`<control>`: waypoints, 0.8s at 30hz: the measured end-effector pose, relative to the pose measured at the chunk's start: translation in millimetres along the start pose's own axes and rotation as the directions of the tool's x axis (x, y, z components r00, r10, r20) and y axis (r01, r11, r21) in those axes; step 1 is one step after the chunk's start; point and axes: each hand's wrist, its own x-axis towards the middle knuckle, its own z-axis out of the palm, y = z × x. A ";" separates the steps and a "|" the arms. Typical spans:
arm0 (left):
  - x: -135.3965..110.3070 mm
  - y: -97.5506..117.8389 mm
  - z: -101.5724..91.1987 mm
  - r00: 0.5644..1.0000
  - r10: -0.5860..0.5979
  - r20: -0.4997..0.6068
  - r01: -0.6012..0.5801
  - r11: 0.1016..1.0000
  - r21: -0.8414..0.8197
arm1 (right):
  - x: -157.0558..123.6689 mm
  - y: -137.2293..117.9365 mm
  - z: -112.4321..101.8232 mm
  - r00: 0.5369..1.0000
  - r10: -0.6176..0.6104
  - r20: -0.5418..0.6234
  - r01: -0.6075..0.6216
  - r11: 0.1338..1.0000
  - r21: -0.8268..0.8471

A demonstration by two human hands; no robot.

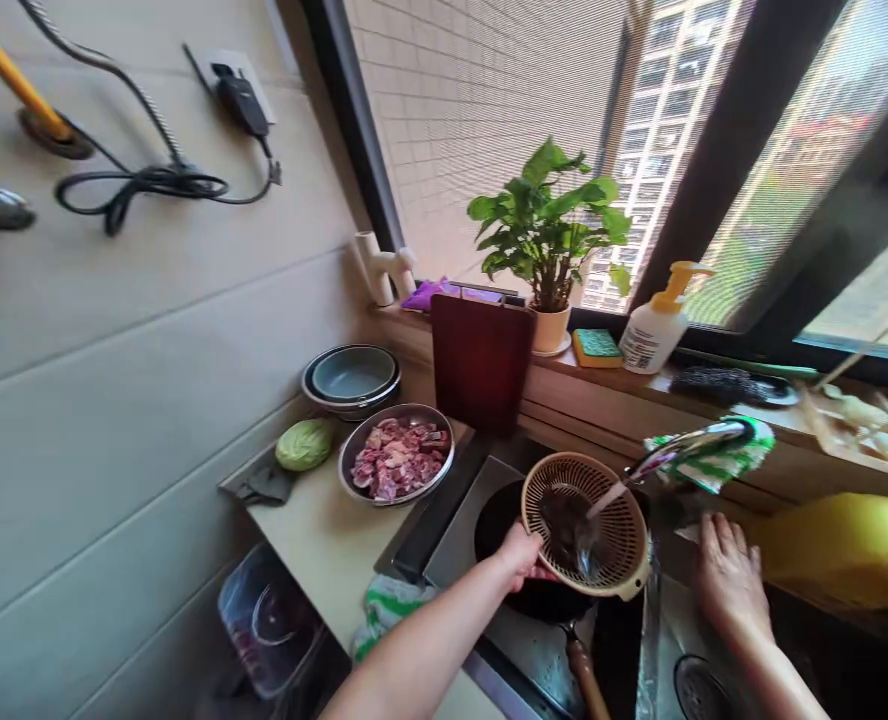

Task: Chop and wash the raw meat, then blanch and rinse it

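My left hand (520, 555) grips the near rim of a tan plastic colander (624, 510) and tilts it over a black pan (545, 598) in the sink. Dark food (564, 528) lies inside the colander. Water streams onto it from the faucet (688, 445), whose spout is wrapped in a green and white cloth. My right hand (727, 578) rests flat on the sink's edge below the faucet, fingers stretched out, holding nothing.
A metal bowl of raw meat chunks (397, 462), a cabbage (305, 444) and stacked bowls (352, 378) sit on the counter at left. A dark red cutting board (481, 360) leans on the sill, which holds a potted plant (547, 240), sponge (596, 347) and soap bottle (658, 322).
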 end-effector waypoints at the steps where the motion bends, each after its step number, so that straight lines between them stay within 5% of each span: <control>1: -3.0 0.1 -3.3 1.000 0.012 -0.019 -0.012 1.000 -0.004 | -5.3 -0.2 5.0 1.000 -0.012 -0.017 0.012 1.000 -0.010; 7: -27.2 -6.7 -31.2 0.997 0.072 -0.016 -0.072 0.997 0.015 | -23.8 -32.4 -17.8 0.993 0.113 0.029 -0.115 0.990 0.081; 10: -35.6 -11.2 -45.1 0.995 0.099 -0.020 -0.099 0.995 0.019 | -32.9 -64.3 -29.7 0.972 0.216 0.093 -0.234 0.921 0.312; 14: -55.4 -17.7 -58.5 0.987 0.152 -0.045 -0.152 0.988 -0.009 | -66.6 -120.5 -47.5 0.871 0.201 0.448 -0.480 0.543 0.689; 18: -75.8 -22.6 -66.0 0.981 0.177 -0.078 -0.178 0.984 0.004 | -91.3 -156.0 -67.0 0.730 0.089 0.678 -0.682 0.148 0.716; 20: -83.7 -24.5 -68.3 0.980 0.186 -0.074 -0.185 0.983 0.016 | -95.6 -161.9 -72.7 0.713 0.098 0.695 -0.701 0.074 0.709; 24: -96.5 -27.5 -71.1 0.977 0.212 -0.005 -0.212 0.977 0.012 | -100.5 -162.4 -74.7 0.728 0.141 0.671 -0.683 0.059 0.728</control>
